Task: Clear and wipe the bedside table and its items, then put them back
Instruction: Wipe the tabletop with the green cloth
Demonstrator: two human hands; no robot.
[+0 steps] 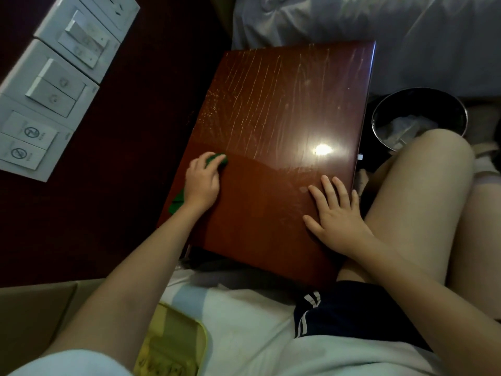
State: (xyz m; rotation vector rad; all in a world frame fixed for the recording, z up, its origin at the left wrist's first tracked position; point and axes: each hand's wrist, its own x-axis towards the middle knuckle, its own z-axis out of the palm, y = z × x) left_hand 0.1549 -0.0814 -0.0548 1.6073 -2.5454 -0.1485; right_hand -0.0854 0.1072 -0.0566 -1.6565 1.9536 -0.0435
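The counter [271, 104], a glossy red-brown wooden bedside top, fills the middle of the view and runs from near to far at a slight slant. Its far part is covered with pale streaks running lengthwise. The near part is a darker, even brown, and the line between the two runs rightward from the cloth. A bright glare spot [322, 150] sits on the right side of the top.

The left hand [202, 183] is at the counter's left edge, fingers curled over a bunched green cloth [217, 159] and pressing it onto the wood. A loose end of the cloth hangs out by the wrist, over the left edge.

The right hand [336, 213] lies flat on the near right part of the counter, fingers straight and spread wide, holding nothing.

Just right of the counter stands a round metal waste bin [418, 91] with crumpled white material inside, partly hidden by the person's bare knee. White wall switch panels [62, 77] are at the far left. White bedding [379, 20] lies beyond the far edge. A yellow-green flat tray [173, 346] rests on the bed [244, 321] near the left arm.
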